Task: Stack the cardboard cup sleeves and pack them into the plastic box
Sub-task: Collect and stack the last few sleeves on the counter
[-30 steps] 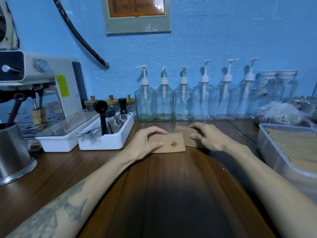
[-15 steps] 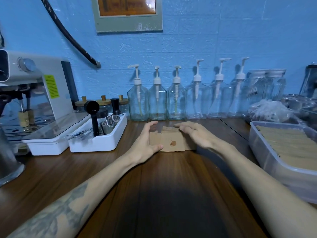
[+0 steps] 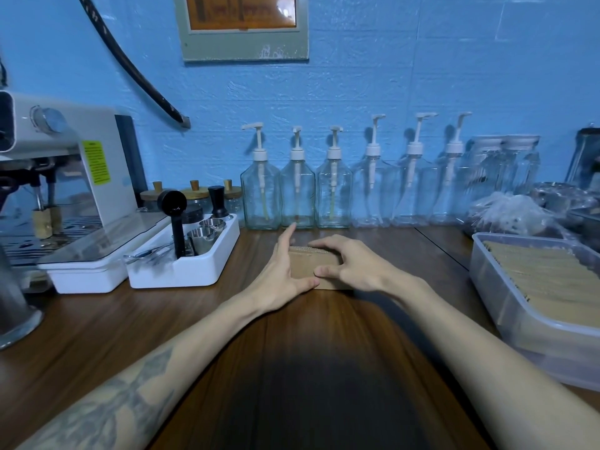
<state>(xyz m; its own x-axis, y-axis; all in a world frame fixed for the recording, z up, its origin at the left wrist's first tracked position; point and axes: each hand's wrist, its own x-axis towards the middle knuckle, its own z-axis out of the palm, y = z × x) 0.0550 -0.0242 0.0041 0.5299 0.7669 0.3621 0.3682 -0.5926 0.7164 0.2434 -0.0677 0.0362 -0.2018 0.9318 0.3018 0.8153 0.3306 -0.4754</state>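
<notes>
A small stack of brown cardboard cup sleeves (image 3: 308, 266) lies flat on the wooden counter (image 3: 324, 352), in the middle. My left hand (image 3: 281, 277) presses its straight fingers against the stack's left edge, thumb along the front. From the right, my right hand (image 3: 352, 267) grips the stack, its fingers curled over the far edge and its thumb on top near the front. The clear plastic box (image 3: 487, 287) stands at the right edge, holding a row of packed sleeves (image 3: 552, 280).
A white tool tray (image 3: 185, 271) with a black scoop and metal cups sits left of the hands, beside an espresso machine (image 3: 65, 177). Several clear pump bottles (image 3: 297, 190) line the blue wall behind. A plastic bag (image 3: 509, 216) lies at the back right.
Two sleeves lay spread apart and overlapping; both hands have drawn them together into one aligned stack. The left hand has turned onto its edge against the stack's side.
</notes>
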